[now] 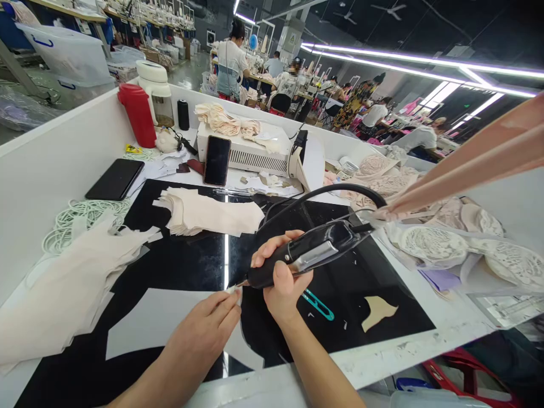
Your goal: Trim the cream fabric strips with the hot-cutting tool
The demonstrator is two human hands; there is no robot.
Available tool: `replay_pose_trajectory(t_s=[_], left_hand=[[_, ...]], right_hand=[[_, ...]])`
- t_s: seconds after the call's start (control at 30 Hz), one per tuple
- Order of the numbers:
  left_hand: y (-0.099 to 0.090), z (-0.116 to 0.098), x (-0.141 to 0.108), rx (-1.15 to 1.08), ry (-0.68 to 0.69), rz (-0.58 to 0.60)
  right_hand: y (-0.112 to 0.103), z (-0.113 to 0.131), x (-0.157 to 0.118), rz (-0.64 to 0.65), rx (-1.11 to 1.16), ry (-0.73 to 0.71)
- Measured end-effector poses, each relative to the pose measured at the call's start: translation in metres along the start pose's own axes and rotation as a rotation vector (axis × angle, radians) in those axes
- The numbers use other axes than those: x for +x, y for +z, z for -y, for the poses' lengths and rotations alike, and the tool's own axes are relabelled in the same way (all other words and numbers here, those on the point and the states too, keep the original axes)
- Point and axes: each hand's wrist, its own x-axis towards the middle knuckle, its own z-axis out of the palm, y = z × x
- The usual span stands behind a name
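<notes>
My right hand (283,277) is wrapped round a black handheld tool (314,249) with a silver lever, its narrow tip pointing left. At that tip my left hand (212,320) pinches a small piece of white material (235,290). Under my left hand a large white sheet (148,317) lies on the black board (195,260). Just right of my right hand are teal thread snips (318,305), and farther right a small beige piece (378,313). Behind my hands lies a stack of cream fabric pieces (212,212).
More cream fabric (80,283) and green cord (70,221) lie at left. A phone (217,161) leans on a white machine (255,150) at the back. Lace cups (433,243) are piled at right, below hanging pink fabric (471,161). People sit beyond the table's raised edge.
</notes>
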Motion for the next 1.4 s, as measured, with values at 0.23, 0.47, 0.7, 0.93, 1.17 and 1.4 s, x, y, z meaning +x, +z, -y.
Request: replay_pose_trajectory(t_s=[0.23, 0.47, 0.7, 0.93, 1.17, 1.4], left_hand=[[-0.001, 0.001, 0.001, -0.010, -0.016, 0.000], [-0.002, 0.001, 0.002, -0.003, -0.005, -0.008], [0.006, 0.003, -0.002, -0.062, 0.011, -0.015], [-0.008, 0.028, -0.002, -0.100, -0.068, -0.050], [-0.032, 0.028, -0.004, -0.093, -0.079, -0.058], [-0.033, 0.005, -0.004, -0.264, 0.024, -0.022]], right_hand=[[0.003, 0.003, 0.001, -0.004, -0.033, 0.000], [0.002, 0.001, -0.001, -0.011, -0.043, 0.001], [-0.002, 0.010, 0.007, -0.056, -0.033, -0.004], [-0.013, 0.032, 0.006, -0.123, -0.037, 0.013], [-0.025, 0.049, -0.010, -0.109, -0.035, 0.031], [-0.028, 0.048, -0.024, -0.035, 0.072, 0.044]])
